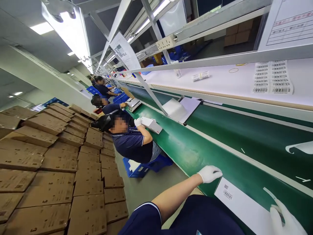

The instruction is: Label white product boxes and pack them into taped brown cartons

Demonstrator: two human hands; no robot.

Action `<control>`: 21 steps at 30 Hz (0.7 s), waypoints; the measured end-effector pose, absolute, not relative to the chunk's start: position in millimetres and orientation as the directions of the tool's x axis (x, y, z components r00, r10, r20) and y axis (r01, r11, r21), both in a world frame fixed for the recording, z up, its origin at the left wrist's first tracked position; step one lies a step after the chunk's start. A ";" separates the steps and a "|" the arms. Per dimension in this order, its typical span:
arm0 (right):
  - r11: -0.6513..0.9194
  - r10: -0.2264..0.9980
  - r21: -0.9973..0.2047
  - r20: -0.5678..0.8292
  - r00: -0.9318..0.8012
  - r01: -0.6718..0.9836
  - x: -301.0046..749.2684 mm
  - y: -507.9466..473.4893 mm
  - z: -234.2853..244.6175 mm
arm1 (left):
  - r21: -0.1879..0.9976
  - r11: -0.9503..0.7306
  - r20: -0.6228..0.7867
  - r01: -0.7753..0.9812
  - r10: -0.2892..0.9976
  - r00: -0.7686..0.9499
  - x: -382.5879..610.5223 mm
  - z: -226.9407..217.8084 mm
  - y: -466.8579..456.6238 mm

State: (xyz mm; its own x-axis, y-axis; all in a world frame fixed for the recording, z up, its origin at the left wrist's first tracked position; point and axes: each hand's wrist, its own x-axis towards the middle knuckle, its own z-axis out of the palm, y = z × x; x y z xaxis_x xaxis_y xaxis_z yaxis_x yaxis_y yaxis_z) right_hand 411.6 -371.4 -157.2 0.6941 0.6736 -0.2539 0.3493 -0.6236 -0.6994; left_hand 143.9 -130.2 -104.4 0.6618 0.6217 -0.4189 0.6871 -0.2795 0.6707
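A flat white box (242, 204) with a barcode label lies on the green conveyor belt (215, 143) in front of me. My left hand (209, 173), in a white glove, rests with curled fingers on the belt at the box's left corner. My right hand (287, 221), also gloved, grips the box's right end near a thin strip at the bottom right. Both forearms reach out from dark blue short sleeves.
A co-worker in a dark blue shirt (133, 143) sits left along the belt, handling a white box (152, 124). More people sit farther down. Stacks of brown cartons (61, 163) fill the left side. Barcode label sheets (271, 78) lie on a white shelf above the belt.
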 end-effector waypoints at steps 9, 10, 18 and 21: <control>-0.710 0.669 -0.622 -0.449 0.592 0.330 356.0 -305.7 -110.4 | 0.276 -0.483 -0.394 0.831 0.732 0.556 -8.2 -0.2 43.9; -0.717 0.662 -0.612 -0.447 0.601 0.334 352.0 -303.4 -108.3 | 0.234 -0.468 -0.385 0.852 0.760 0.523 -28.3 11.8 66.7; -0.769 0.555 -0.556 -0.337 0.760 0.315 323.2 -302.8 -76.4 | 0.078 -0.501 -0.357 0.862 0.793 0.493 -107.1 65.4 178.3; -0.758 0.539 -0.596 -0.343 0.769 0.265 305.9 -309.4 -69.4 | 0.117 -0.640 -0.412 0.759 0.664 0.624 -80.6 40.4 183.1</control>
State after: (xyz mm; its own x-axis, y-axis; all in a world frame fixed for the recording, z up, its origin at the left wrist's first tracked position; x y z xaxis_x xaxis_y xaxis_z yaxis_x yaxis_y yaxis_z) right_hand 305.9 -309.4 -69.4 0.7690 0.5391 -0.3435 0.2649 -0.7578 -0.5964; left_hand -80.6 183.1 40.4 0.6236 0.6641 -0.4124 0.7591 -0.6405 0.1166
